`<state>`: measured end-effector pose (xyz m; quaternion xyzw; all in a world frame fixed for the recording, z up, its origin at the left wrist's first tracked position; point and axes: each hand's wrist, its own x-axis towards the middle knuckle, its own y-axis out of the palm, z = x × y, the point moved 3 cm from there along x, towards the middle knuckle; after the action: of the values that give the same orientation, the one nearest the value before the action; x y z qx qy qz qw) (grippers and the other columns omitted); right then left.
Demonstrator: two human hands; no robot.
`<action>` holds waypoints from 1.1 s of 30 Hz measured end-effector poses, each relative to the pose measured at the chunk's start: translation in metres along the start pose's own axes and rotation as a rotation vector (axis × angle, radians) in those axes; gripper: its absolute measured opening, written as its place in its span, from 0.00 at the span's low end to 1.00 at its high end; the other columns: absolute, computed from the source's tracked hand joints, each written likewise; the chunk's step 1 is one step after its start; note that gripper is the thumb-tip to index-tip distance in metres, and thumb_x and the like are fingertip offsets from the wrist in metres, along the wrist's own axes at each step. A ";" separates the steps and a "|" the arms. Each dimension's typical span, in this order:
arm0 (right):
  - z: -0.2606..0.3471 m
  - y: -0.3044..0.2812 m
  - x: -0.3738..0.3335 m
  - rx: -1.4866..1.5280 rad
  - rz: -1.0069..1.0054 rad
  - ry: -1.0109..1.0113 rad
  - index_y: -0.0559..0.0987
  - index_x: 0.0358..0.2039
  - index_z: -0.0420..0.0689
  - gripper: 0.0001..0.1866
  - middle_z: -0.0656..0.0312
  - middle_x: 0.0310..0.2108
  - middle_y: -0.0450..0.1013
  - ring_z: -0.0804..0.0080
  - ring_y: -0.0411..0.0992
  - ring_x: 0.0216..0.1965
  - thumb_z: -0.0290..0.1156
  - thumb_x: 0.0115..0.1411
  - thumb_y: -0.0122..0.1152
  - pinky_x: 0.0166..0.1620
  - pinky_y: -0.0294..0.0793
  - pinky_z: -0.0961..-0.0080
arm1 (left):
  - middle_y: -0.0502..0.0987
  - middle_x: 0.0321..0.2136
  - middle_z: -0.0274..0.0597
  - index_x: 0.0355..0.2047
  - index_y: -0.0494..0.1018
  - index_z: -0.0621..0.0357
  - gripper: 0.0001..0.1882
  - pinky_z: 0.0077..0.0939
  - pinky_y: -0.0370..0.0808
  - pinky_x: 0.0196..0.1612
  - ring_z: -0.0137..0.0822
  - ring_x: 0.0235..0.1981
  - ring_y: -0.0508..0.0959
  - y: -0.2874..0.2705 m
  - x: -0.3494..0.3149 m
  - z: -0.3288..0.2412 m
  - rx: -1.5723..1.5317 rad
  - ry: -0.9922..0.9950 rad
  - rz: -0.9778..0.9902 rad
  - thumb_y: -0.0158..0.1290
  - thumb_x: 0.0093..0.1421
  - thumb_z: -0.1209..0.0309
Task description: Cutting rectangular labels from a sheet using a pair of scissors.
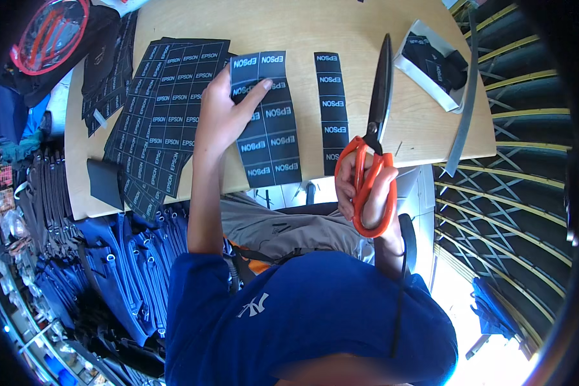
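The scissors (pixel 371 128) pair dark metal blades (pixel 381 83), smooth with a dull sheen, with glossy orange handles (pixel 388 162) that look like hard plastic. The black sheet (pixel 267 132) looks smooth, thin and mostly matt; whether it is paper or cloth cannot be told. The table (pixel 302 26) has a smooth, pale wood-grain top with a soft shine. The white box (pixel 423 85) looks like card. Matt woven cloth makes up the blue shirt (pixel 341 302) and grey trousers (pixel 283 226).
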<state>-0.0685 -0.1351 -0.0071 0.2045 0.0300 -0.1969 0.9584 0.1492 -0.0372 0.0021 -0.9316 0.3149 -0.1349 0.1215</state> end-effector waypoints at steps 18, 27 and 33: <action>0.002 -0.008 -0.047 -0.095 -0.007 -0.039 0.64 0.25 0.39 0.38 0.69 0.16 0.56 0.86 0.59 0.12 0.69 0.54 0.35 0.15 0.58 0.88 | 0.66 0.48 0.62 0.57 0.54 0.68 0.43 0.41 0.66 0.50 0.51 0.49 0.68 -0.006 -0.031 -0.012 0.452 0.043 -0.296 0.63 0.47 0.61; -0.022 -0.008 -0.053 -0.032 0.035 0.062 0.64 0.26 0.39 0.35 0.69 0.16 0.55 0.86 0.57 0.11 0.66 0.57 0.37 0.15 0.57 0.87 | 0.72 0.37 0.58 0.44 0.66 0.74 0.31 0.37 0.71 0.42 0.46 0.37 0.73 0.021 -0.097 -0.026 0.766 -0.084 -0.200 0.63 0.46 0.64; -0.028 -0.005 -0.060 -0.108 0.131 0.094 0.64 0.25 0.39 0.34 0.70 0.15 0.57 0.86 0.58 0.13 0.64 0.57 0.41 0.16 0.55 0.87 | 0.72 0.25 0.49 0.39 0.70 0.69 0.20 0.33 0.71 0.32 0.42 0.27 0.74 0.019 -0.093 -0.019 0.438 -0.326 -0.035 0.60 0.48 0.70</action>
<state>-0.1252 -0.1064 -0.0262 0.1633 0.0720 -0.1218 0.9764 0.0615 0.0031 -0.0018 -0.8978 0.2385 -0.0501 0.3669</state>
